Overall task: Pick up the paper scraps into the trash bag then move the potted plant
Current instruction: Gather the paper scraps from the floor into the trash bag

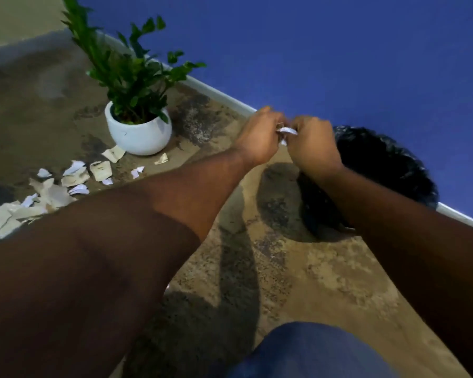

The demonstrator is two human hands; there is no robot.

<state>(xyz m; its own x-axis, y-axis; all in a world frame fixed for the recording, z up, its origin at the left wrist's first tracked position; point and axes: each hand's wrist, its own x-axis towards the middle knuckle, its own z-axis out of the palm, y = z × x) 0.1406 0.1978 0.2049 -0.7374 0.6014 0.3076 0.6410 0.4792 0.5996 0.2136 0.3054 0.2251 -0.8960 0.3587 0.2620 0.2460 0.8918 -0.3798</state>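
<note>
I held a small white paper scrap (286,131) pinched between my left hand (258,137) and right hand (313,144), close to the black trash bag (380,170), so it could drop in. More torn paper scraps (66,184) lay on the floor (298,268) by the green plant in its white round pot (138,132).

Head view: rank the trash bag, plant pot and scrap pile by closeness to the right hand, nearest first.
From the right hand:
1. Trash bag, just right of it against the wall.
2. Plant pot, left, past the left hand.
3. Scrap pile, far left on the floor.
</note>
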